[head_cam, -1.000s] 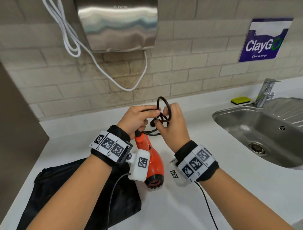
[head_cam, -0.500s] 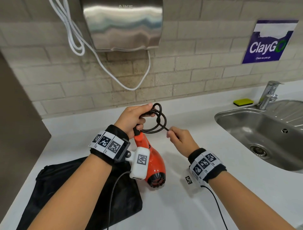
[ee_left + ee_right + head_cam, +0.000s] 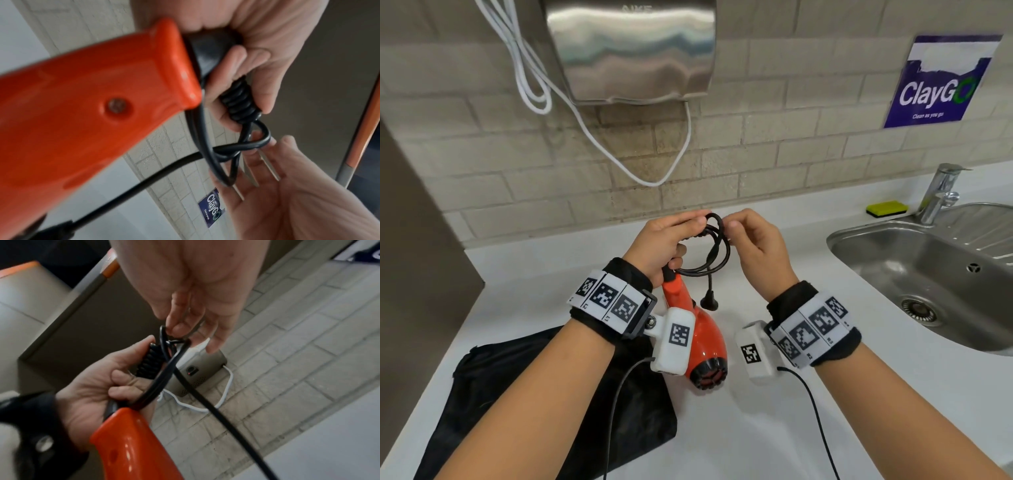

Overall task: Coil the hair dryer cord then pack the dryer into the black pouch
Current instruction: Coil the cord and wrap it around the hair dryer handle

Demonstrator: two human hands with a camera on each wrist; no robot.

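The orange hair dryer hangs nozzle-down above the counter, handle end up. My left hand grips the black cord at its ribbed collar beside the handle, holding the small coil of loops. My right hand pinches the top of the loops, fingertips on the cord. The plug dangles free below the coil. The black pouch lies flat on the counter under my left forearm.
A steel sink with a tap lies to the right, a yellow sponge behind it. A wall-mounted hand dryer with a white cable hangs above. White counter stretches in front; a dark panel stands left.
My right hand, which had drawn a strand down and away from the coil, has come back up to the loops at my left hand. The plug now hangs free below them.
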